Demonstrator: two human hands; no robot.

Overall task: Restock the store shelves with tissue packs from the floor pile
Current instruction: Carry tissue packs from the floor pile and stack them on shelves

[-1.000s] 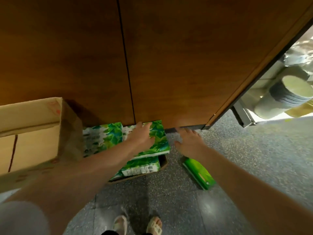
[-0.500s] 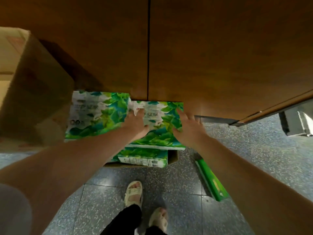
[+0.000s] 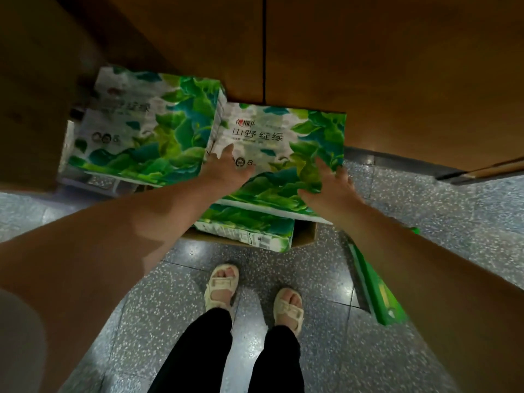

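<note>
A green-and-white leaf-printed tissue pack [image 3: 286, 137] lies on top of the floor pile, in front of the wooden cabinet. My left hand [image 3: 226, 171] holds its near left edge, fingers over the top face. My right hand [image 3: 326, 188] grips its near right corner. A second, similar pack [image 3: 141, 129] sits beside it on the left. Beneath the held pack, another pack [image 3: 249, 231] lies in a low cardboard tray [image 3: 307, 235].
Wooden cabinet panels [image 3: 382, 66] rise just behind the pile. A brown cardboard box [image 3: 28, 109] stands at the left. A flat green pack [image 3: 377, 296] lies on the speckled floor [image 3: 425, 205] at the right. My sandalled feet [image 3: 221, 285] stand just before the tray.
My right hand has come from beside the pile onto the top pack's right corner. Both hands now hold it, and the view has tipped down closer to the pile.
</note>
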